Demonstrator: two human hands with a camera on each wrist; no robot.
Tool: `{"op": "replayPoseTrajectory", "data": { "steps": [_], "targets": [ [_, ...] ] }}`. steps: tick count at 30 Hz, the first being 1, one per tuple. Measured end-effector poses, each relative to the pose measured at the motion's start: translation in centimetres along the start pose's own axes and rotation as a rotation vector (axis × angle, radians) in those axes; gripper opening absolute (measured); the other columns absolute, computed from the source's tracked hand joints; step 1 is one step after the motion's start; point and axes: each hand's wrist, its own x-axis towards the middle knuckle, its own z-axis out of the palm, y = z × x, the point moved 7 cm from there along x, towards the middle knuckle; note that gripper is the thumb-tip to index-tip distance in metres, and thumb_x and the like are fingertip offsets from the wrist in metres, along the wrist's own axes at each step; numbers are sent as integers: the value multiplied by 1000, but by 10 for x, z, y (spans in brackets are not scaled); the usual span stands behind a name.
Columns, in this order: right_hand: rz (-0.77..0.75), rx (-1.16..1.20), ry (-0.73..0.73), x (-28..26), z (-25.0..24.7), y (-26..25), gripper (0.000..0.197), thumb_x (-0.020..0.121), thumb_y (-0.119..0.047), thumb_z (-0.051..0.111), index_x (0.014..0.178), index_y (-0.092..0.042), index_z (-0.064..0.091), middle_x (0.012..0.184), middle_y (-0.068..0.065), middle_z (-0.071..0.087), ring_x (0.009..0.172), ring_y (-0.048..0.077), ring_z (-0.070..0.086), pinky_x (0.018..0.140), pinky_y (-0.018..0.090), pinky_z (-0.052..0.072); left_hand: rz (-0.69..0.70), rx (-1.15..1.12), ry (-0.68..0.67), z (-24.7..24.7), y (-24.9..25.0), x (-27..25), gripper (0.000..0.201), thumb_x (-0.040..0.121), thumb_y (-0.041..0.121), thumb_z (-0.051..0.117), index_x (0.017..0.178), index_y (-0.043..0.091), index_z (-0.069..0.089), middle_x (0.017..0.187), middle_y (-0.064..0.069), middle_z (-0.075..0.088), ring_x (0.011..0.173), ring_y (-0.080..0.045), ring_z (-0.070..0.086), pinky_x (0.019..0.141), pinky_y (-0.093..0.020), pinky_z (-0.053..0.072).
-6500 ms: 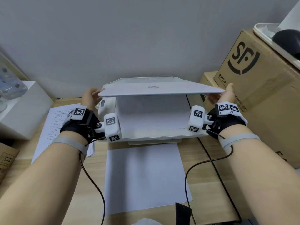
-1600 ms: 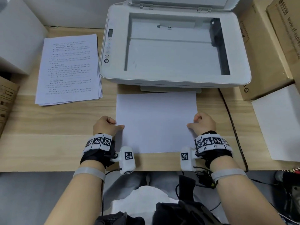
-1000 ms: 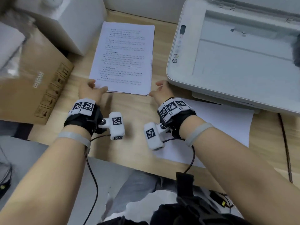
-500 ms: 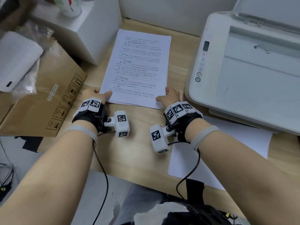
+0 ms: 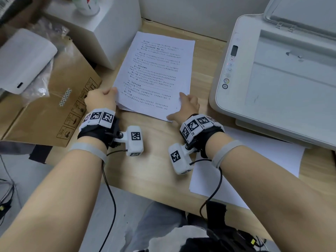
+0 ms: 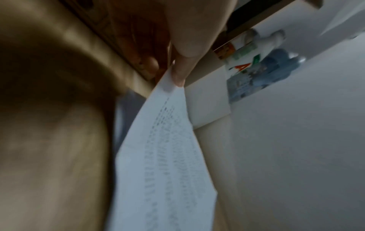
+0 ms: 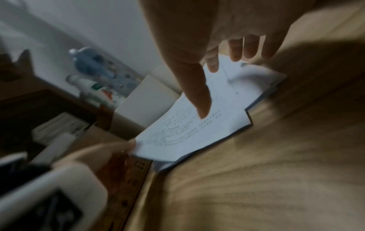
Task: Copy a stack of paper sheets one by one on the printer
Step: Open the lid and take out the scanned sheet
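A stack of printed sheets (image 5: 154,75) lies on the wooden desk (image 5: 154,160), left of the white printer (image 5: 236,99). The printer's lid is up and its scanner glass (image 5: 291,79) is bare. My left hand (image 5: 112,91) pinches the near left corner of the top sheet (image 6: 164,140) between thumb and finger, and that corner is raised off the stack. My right hand (image 5: 177,106) lies spread over the sheet's near right corner. Its thumb (image 7: 199,101) rests flat on the print and its fingers are straight. A blank white sheet (image 5: 254,157) lies in front of the printer.
A brown cardboard box (image 5: 54,106) sits close by my left hand, with a white device in a plastic bag (image 5: 23,60) on it. A white box (image 5: 105,30) stands behind the stack. Cables hang from both wrists over the desk's near edge.
Both hands left the blank sheet in front of the printer and moved left to the printed stack. My left hand has now pinched and raised the top sheet's corner.
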Motion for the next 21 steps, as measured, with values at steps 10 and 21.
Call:
{"op": "replayPoseTrajectory", "data": {
  "steps": [10,21],
  "targets": [
    [-454,-72,86,-37,-25,-62,57,87,-15,61,140,-18,40,144,3,37,131,20,37,107,33,31,102,-626,-323,10,73,-68,19,92,11,59,73,13,56,48,10,59,53,-5,64,58,-17,53],
    [-439,534,465,-83,-182,-25,16,85,-11,65,100,-7,69,82,-5,65,76,7,60,72,21,46,256,-683,-196,24,121,-94,36,90,17,64,122,8,52,112,-2,58,96,-4,55,86,-22,46]
  ]
}}
